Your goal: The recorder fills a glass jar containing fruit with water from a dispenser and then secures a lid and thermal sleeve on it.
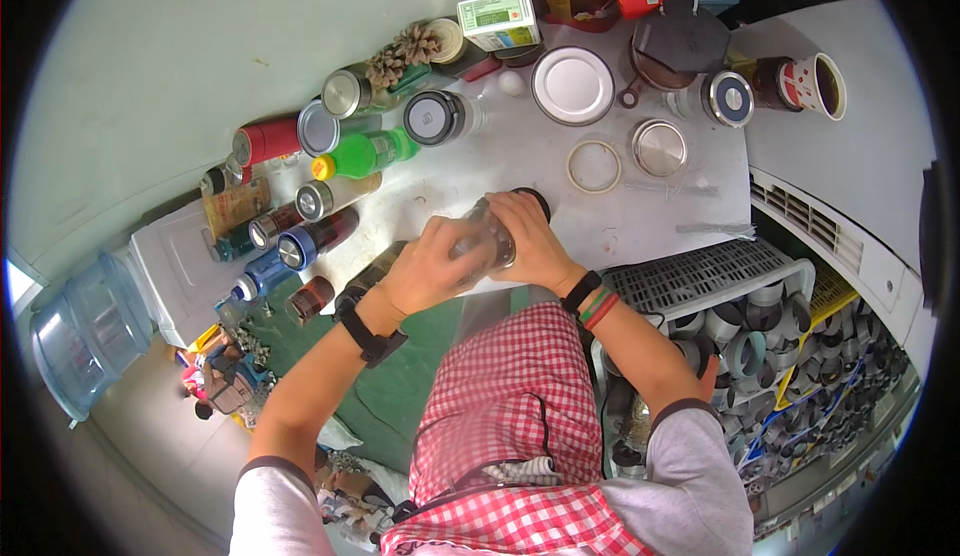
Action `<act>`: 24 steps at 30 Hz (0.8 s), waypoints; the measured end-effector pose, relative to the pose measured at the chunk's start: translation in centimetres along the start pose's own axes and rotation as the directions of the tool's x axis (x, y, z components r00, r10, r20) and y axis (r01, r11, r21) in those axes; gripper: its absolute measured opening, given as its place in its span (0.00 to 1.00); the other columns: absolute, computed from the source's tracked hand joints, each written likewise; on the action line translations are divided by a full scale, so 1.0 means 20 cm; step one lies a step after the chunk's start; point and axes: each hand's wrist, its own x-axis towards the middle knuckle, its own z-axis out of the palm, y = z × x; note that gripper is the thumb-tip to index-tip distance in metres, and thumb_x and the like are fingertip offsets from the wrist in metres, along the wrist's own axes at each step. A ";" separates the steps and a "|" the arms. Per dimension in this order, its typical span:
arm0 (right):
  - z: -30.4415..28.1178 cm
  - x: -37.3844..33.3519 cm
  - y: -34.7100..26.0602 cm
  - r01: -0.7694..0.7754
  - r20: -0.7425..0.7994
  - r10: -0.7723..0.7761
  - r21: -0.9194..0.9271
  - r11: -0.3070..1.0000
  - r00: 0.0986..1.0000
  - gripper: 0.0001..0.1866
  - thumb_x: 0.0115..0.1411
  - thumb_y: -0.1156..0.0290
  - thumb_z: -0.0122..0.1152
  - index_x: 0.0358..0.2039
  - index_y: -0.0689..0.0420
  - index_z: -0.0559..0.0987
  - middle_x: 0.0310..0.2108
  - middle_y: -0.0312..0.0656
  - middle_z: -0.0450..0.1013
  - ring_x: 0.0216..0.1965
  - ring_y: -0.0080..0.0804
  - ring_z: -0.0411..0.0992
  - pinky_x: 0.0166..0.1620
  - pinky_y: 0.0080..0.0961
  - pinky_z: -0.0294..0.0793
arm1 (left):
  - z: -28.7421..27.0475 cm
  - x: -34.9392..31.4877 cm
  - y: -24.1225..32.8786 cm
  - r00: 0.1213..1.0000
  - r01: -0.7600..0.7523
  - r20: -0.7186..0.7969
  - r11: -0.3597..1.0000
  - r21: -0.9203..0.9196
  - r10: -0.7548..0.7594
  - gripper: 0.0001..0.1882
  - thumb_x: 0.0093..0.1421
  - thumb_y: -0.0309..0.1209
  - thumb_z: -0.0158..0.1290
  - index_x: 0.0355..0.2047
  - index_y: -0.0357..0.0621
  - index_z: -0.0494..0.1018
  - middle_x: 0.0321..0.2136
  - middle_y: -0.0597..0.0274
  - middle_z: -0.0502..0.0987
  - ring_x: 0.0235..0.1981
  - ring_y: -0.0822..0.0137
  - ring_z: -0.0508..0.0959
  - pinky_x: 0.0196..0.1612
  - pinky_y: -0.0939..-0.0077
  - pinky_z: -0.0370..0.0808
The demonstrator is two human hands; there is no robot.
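Both my hands are closed round a clear drinking bottle (484, 233), held over the table's front edge in front of my apron. My left hand (435, 264) wraps its near left side, its fingers smeared by motion. My right hand (530, 241) grips the far right side with curled fingers. A dark round end shows beyond my right fingers; whether it is part of this bottle I cannot tell. Much of the bottle is hidden by my hands. Beyond my hands lie a thin pale ring (594, 167) and a round steel-topped container (659, 148).
A green drink bottle (365, 154) and several flasks stand on the left of the white table (480, 171). A white round lid (573, 86) lies at the back. A paper cup (812, 87) stands far right. Right of me is a grey crate (700, 274) above many metallic parts.
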 end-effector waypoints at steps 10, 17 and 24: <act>0.05 0.01 0.03 -0.039 -0.110 0.042 0.026 0.999 0.993 0.45 0.33 0.65 0.75 0.53 0.62 0.63 0.53 0.51 0.64 0.54 0.52 0.63 0.57 0.46 0.60 | -0.05 0.08 0.19 0.799 0.508 -0.297 0.851 -0.128 -0.522 0.35 0.46 0.33 0.66 0.52 0.36 0.64 0.50 0.46 0.67 0.49 0.47 0.70 0.51 0.60 0.71; -0.03 0.05 0.05 -0.010 0.010 0.010 0.065 0.998 1.000 0.46 0.33 0.64 0.76 0.53 0.62 0.64 0.52 0.53 0.65 0.53 0.52 0.64 0.56 0.44 0.62 | 0.04 0.02 0.04 0.867 0.374 -0.191 0.853 -0.364 -0.461 0.37 0.47 0.32 0.66 0.55 0.35 0.61 0.53 0.44 0.65 0.53 0.46 0.69 0.55 0.60 0.68; -0.06 0.05 -0.03 0.022 0.008 -0.023 0.104 0.994 1.000 0.45 0.35 0.62 0.76 0.53 0.62 0.64 0.47 0.52 0.67 0.49 0.53 0.66 0.53 0.44 0.65 | -0.08 -0.01 0.01 0.981 0.190 0.080 0.949 -0.253 -0.175 0.41 0.45 0.39 0.68 0.55 0.35 0.61 0.53 0.45 0.64 0.54 0.47 0.69 0.55 0.61 0.70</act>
